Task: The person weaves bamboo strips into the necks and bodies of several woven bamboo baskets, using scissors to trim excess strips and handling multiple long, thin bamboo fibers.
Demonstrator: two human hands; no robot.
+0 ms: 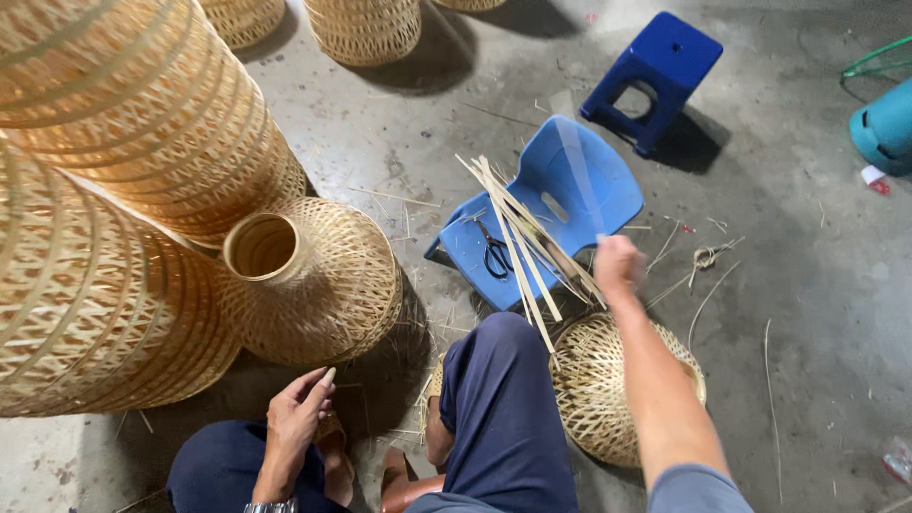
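Two big stacked woven bamboo lantern frames (pixel 114 190) fill the left side on the grey concrete floor (pixel 817 285). Just beside them lies a smaller bottle-necked woven bamboo basket (pixel 313 280), its round mouth turned toward the camera. A light blue plastic chair (pixel 570 190) lies tipped over ahead of the knees, with a dark blue plastic stool (pixel 660 71) standing beyond it. By the right knee sits a small round open-weave bamboo basket (pixel 594 389), partly behind the forearm. A loose bundle of thin pale bamboo strips (pixel 522 237) rests across the chair, beside black-handled scissors (pixel 494 255). The right hand (pixel 617 266), fingers curled shut, grips the strips' near end. The left hand (pixel 299 408) rests on the left thigh, fingers loosely pressed together, holding nothing visible.
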